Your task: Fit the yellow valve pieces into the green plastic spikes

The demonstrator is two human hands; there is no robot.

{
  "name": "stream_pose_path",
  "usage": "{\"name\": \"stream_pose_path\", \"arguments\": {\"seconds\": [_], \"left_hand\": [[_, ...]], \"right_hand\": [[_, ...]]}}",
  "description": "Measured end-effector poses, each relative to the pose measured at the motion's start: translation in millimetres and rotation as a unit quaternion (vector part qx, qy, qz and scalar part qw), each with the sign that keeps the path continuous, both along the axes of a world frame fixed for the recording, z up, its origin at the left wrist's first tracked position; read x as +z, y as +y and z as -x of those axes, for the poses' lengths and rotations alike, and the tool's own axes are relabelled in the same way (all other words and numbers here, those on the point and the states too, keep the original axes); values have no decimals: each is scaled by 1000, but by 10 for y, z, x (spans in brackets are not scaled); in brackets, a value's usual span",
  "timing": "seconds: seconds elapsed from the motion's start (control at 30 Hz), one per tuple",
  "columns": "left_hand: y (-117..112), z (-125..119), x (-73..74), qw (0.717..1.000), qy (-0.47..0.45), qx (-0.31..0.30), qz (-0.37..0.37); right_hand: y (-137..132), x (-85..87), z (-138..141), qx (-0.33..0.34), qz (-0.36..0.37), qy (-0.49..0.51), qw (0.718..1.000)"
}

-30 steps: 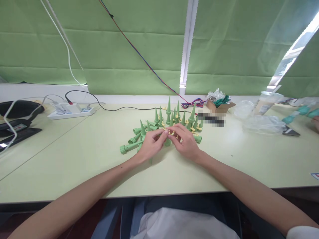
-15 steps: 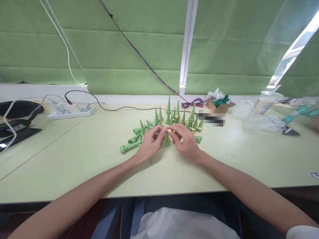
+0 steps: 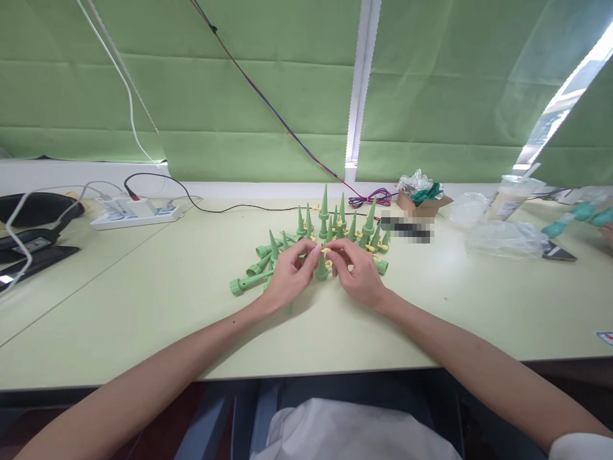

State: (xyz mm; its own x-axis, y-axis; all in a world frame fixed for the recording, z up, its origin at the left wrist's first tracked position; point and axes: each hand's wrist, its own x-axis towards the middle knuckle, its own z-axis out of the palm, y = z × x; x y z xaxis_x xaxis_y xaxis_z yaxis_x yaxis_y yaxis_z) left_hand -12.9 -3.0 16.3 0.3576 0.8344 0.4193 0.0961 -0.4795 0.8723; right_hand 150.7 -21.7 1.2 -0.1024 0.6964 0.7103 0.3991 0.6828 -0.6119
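Observation:
A cluster of green plastic cone spikes (image 3: 330, 223) with small yellow pieces stands and lies on the pale green table (image 3: 167, 287). My left hand (image 3: 287, 278) and my right hand (image 3: 357, 275) meet at the near edge of the cluster. Between their fingertips stands one green cone (image 3: 320, 269), pinched from both sides, with a small yellow piece (image 3: 327, 252) at its top under my right fingers. Several cones lie on their sides left of my left hand, one long one (image 3: 246, 283) nearest.
A white power strip (image 3: 136, 214) with cables sits back left, dark cases (image 3: 29, 236) at far left. A small cardboard box (image 3: 424, 203), plastic bags (image 3: 502, 237) and a bottle (image 3: 507, 198) lie back right. Another person's hand (image 3: 607, 235) shows at the right edge.
My fingers shifted slightly on the cone; it has come upright between both hands. The arms have hardly moved.

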Motion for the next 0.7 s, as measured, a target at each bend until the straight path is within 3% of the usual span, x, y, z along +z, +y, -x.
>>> {"name": "stream_pose_path", "arguments": {"seconds": [0.7], "left_hand": [[25,13,-34,998,32,51,-19]], "right_hand": [[25,-9,-13,-10,29,24,999]]}}
